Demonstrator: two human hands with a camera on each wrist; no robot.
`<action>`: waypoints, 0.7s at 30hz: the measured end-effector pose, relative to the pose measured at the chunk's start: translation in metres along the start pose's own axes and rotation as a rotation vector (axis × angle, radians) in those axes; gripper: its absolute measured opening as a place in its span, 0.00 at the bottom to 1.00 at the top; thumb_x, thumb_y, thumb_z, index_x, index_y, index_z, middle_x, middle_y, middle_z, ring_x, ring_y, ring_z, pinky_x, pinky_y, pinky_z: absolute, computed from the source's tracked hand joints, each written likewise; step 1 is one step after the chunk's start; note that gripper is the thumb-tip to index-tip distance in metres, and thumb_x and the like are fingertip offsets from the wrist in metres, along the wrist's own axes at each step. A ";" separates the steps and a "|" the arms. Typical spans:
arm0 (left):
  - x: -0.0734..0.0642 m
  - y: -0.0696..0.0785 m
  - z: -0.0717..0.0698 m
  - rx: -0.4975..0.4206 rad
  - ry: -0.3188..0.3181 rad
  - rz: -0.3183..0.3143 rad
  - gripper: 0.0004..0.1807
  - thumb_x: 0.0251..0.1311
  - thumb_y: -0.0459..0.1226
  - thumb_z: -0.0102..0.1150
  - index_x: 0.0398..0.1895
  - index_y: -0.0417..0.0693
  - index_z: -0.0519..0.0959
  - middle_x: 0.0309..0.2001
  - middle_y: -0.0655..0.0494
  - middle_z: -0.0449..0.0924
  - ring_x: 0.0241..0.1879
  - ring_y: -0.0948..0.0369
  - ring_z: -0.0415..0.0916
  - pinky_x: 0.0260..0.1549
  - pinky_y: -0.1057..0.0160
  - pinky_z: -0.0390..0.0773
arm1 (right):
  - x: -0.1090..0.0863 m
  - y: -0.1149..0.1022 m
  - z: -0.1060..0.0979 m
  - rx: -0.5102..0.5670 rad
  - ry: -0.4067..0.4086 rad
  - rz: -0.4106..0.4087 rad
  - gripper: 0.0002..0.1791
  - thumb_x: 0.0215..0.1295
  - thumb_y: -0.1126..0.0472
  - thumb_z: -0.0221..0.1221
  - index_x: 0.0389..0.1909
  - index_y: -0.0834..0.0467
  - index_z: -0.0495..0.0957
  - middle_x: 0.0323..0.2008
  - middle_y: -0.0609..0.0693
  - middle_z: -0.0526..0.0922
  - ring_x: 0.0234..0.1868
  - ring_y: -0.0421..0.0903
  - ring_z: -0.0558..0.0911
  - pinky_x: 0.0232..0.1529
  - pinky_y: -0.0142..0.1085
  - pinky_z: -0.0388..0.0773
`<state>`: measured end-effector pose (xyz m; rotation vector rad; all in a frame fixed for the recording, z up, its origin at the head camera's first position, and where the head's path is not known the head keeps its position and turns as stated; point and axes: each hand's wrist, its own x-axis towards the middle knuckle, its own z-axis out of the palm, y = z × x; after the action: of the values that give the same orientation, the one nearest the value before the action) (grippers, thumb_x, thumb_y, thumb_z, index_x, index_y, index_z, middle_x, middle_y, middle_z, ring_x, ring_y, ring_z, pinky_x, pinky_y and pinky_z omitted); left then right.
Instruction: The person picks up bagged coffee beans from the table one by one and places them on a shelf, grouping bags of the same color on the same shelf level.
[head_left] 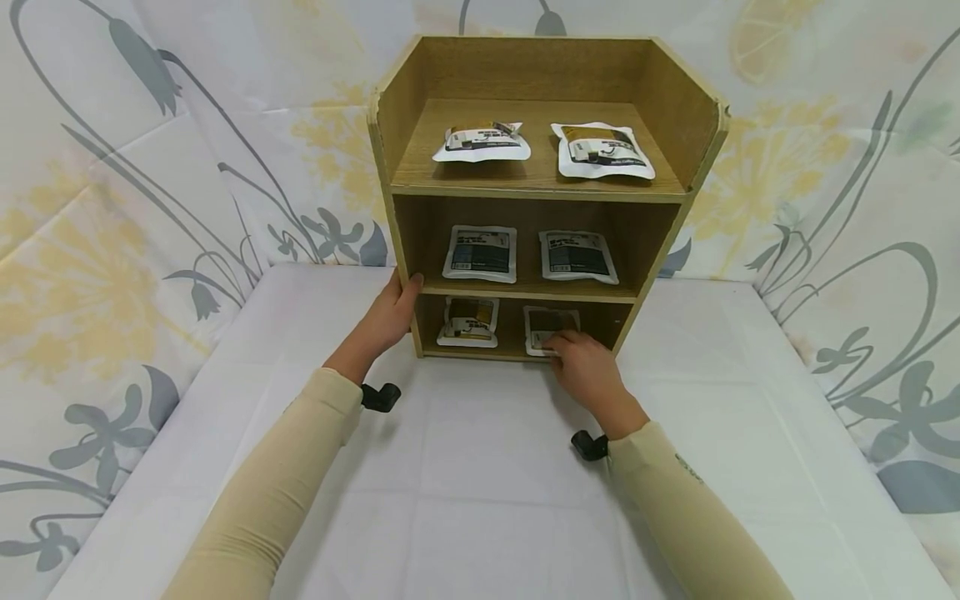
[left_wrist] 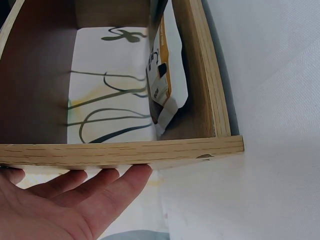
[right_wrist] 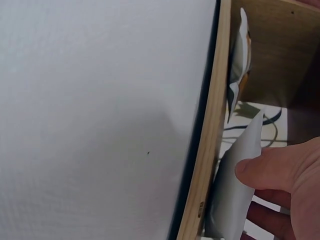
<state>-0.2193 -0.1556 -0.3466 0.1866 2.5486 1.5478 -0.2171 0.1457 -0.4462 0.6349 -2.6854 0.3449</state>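
My right hand (head_left: 588,371) reaches into the right half of the bottom shelf and pinches a white-edged packet (head_left: 542,327) with a dark label. In the right wrist view, the thumb lies on the pale face of this packet (right_wrist: 235,175), with the other fingers behind it. My left hand (head_left: 386,321) rests against the outer left side of the wooden shelf unit (head_left: 405,242). Seen from the left wrist, its fingers (left_wrist: 117,192) extend fairly straight along the panel. Left on the bottom shelf lies another packet (head_left: 470,322), brown and white.
Two dark-blue-labelled packets, a left one (head_left: 480,254) and a right one (head_left: 577,257), occupy the middle shelf. On top lie two brown-and-white packets, one left (head_left: 482,143) and one right (head_left: 602,152). The unit stands on a white cloth (head_left: 480,500) before a flower-patterned backdrop (head_left: 247,75).
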 end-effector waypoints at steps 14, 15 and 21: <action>0.010 -0.010 0.000 -0.002 -0.005 -0.003 0.33 0.76 0.52 0.25 0.78 0.53 0.33 0.74 0.39 0.51 0.69 0.39 0.61 0.57 0.38 0.71 | 0.004 0.006 0.006 -0.021 -0.020 0.008 0.12 0.58 0.68 0.64 0.43 0.57 0.84 0.46 0.55 0.84 0.45 0.56 0.83 0.42 0.47 0.81; 0.013 -0.014 0.000 -0.005 -0.005 -0.002 0.34 0.76 0.52 0.25 0.78 0.54 0.33 0.74 0.40 0.50 0.69 0.39 0.61 0.57 0.38 0.71 | 0.004 0.006 0.006 -0.020 -0.020 0.009 0.12 0.58 0.68 0.64 0.44 0.57 0.84 0.46 0.54 0.84 0.45 0.56 0.83 0.42 0.47 0.81; 0.030 -0.038 0.000 -0.021 0.005 0.010 0.35 0.74 0.58 0.26 0.78 0.61 0.34 0.75 0.44 0.51 0.69 0.40 0.61 0.56 0.38 0.72 | 0.005 0.006 0.007 -0.019 -0.020 0.010 0.12 0.58 0.67 0.65 0.44 0.57 0.84 0.47 0.54 0.84 0.46 0.56 0.83 0.43 0.47 0.81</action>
<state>-0.2499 -0.1669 -0.3821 0.1930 2.5376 1.5798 -0.2257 0.1468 -0.4514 0.6232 -2.7079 0.3172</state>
